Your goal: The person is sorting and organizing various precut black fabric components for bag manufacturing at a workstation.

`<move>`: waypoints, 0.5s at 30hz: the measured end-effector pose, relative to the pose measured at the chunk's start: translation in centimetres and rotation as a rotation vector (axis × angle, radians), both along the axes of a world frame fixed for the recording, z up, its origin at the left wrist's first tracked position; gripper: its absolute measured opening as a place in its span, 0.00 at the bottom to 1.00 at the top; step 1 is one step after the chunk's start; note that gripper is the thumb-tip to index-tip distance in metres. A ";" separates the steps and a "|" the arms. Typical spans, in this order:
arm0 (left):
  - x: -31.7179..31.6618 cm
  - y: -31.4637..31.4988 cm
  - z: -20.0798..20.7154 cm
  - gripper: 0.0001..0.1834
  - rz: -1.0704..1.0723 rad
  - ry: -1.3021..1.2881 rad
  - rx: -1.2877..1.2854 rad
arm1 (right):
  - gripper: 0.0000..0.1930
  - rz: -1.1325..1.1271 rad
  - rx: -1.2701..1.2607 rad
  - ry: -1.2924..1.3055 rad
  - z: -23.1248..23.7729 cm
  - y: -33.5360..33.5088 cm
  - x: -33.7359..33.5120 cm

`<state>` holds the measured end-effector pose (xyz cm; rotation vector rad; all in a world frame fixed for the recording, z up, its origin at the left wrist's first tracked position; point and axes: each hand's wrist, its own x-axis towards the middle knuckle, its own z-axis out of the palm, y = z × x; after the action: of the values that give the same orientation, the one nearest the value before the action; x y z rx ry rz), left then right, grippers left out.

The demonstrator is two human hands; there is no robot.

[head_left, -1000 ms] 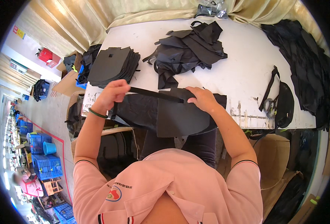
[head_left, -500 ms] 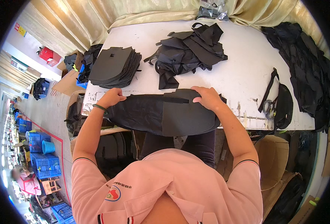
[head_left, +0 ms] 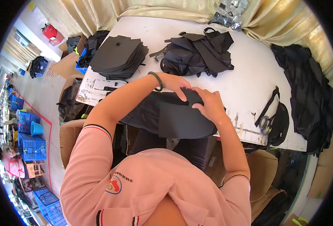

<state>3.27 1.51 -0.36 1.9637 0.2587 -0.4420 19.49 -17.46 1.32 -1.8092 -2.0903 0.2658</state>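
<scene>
Black panel (head_left: 185, 122) lies over black fabric (head_left: 142, 107) at counter (head_left: 245, 75) near edge — bodyward of both hands, fabric's long axis left-right. Right hand (head_left: 211, 105) pinches panel's far edge; left hand (head_left: 172, 82) just beside — grip unclear.

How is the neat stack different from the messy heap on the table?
The stack has its pieces lined up; the heap is jumbled.
The stack's pieces look flat, while the heap's look folded.
The stack sits farther left than the heap.
Both are dark and on the white table.
</scene>
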 end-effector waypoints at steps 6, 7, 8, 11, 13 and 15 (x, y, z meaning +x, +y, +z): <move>2.1 -1.3 0.0 0.31 -0.030 0.149 -0.116 | 0.34 -0.015 0.119 -0.081 0.4 -0.8 -0.4; 2.0 -1.4 0.0 0.31 -0.035 0.150 -0.117 | 0.34 -0.020 0.118 -0.080 0.5 -0.9 -0.4; 1.8 -1.5 0.0 0.32 0.008 0.097 -0.229 | 0.34 -0.023 0.131 -0.114 0.7 -1.1 -0.4; 1.6 -1.5 0.1 0.34 0.071 0.065 -0.416 | 0.34 -0.037 0.153 -0.176 1.0 -1.3 -0.7; 1.4 -1.4 -0.2 0.35 0.094 0.084 -0.490 | 0.34 -0.045 0.162 -0.206 1.0 -1.4 -0.9; 1.3 -1.0 -1.0 0.35 0.083 0.074 -0.521 | 0.34 -0.055 0.166 -0.238 0.9 -1.4 -1.3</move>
<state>4.57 0.51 -1.38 1.4247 0.2426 -0.4736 18.22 -18.86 2.22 -1.8715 -2.1405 -0.1415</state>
